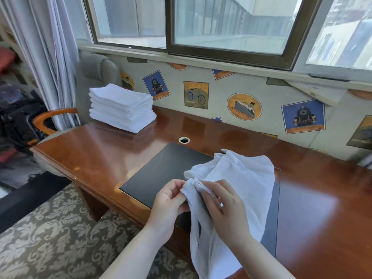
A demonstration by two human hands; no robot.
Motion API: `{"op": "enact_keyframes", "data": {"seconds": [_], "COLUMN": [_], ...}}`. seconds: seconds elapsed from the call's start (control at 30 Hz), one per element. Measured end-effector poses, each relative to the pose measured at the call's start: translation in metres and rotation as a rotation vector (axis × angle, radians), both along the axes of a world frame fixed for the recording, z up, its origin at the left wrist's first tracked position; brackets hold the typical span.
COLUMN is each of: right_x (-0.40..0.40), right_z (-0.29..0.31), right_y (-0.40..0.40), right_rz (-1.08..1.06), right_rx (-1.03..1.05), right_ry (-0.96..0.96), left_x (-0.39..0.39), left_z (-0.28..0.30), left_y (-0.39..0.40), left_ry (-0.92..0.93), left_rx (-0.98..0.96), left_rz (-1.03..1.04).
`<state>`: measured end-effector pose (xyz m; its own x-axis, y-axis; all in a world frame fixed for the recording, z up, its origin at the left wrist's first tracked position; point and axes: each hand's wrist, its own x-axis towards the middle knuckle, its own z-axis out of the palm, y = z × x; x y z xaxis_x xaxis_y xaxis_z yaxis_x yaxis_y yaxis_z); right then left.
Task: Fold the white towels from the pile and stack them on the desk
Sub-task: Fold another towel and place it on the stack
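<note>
Both hands work at the front edge of the desk, close together on one bunched edge of a white towel (237,178). On the near side, the left hand (169,202) pinches the cloth between thumb and curled fingers, and the right hand (223,206) has its fingers curled over the same gathered edge just beside it, so both grip the towel. From that pinch the cloth falls two ways: a long tail hangs down past the desk's front edge between the forearms, and the rest lies rumpled across the black desk pad (161,170) and the polished wooden desk (302,198) behind the hands.

My read is that the step in hand is finding a corner and opening the towel out before the first fold. To do it well, the hands should slide apart along the hem until each holds a true corner, then lift and shake gently so the hanging tail clears the desk edge and the wrinkles drop out. Laying it flat on the pad, edges squared, should make the folds match the others.

Farther off, at the desk's far left corner, the stack of folded towels (121,107) sits neat and level, well apart from the hands. A round cable hole (184,140) lies between it and the pad.
</note>
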<state>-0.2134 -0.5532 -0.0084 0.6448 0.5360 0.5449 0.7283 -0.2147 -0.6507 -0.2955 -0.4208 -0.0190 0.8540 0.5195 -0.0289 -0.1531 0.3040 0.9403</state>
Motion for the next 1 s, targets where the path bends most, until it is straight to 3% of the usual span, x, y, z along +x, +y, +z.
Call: {"op": "enact_keyframes", "data": {"seconds": [0.23, 0.43, 0.6, 0.7, 0.83, 0.93, 1.0], "right_x": [0.002, 0.015, 0.037, 0.045, 0.05, 0.051, 0.053], "right_z": [0.001, 0.02, 0.041, 0.049, 0.061, 0.069, 0.074], "right_y": [-0.005, -0.015, -0.038, -0.044, -0.057, -0.062, -0.062], "right_rz": [-0.137, -0.01, 0.127, 0.137, 0.122, 0.029, -0.058], "right_rx": [0.117, 0.168, 0.096, 0.138, 0.105, 0.101, 0.085], "right_ry": [-0.066, 0.167, 0.345, 0.476, 0.407, 0.344, 0.231], "left_x": [0.012, 0.024, 0.039, 0.051, 0.065, 0.078, 0.09], "left_z": [0.021, 0.033, 0.054, 0.065, 0.076, 0.09, 0.104], "left_y": [-0.016, -0.016, 0.003, 0.003, -0.002, -0.005, -0.005], "left_ry": [-0.019, -0.021, 0.058, 0.057, 0.049, -0.014, -0.059], "left_rx": [0.088, 0.121, 0.632, 0.809, 1.021, 1.095, 1.244], "left_rz": [0.004, -0.266, -0.417, -0.434, -0.493, -0.498, -0.46]}}
